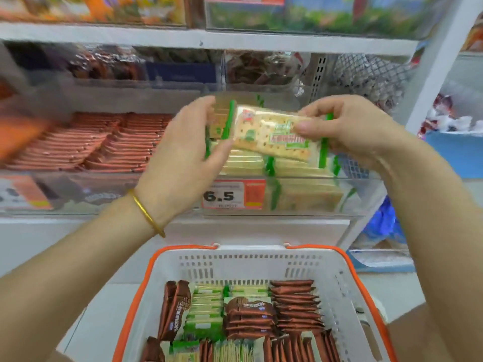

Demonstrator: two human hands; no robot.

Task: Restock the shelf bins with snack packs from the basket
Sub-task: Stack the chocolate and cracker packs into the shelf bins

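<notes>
Head view: your left hand [183, 150] and right hand [347, 131] both pinch one green cracker pack [271, 131] over the clear bin [366, 205].

I get one view only, from a wide-angle head-worn camera facing forward and down. It sits near the white shelf board [104, 35] and looks into the orange-rimmed white plastic basket [248, 263] below.

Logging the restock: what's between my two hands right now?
Head view: a green-edged cracker pack spans the gap, with the left hand gripping one end and the right hand pinching the other.
</notes>
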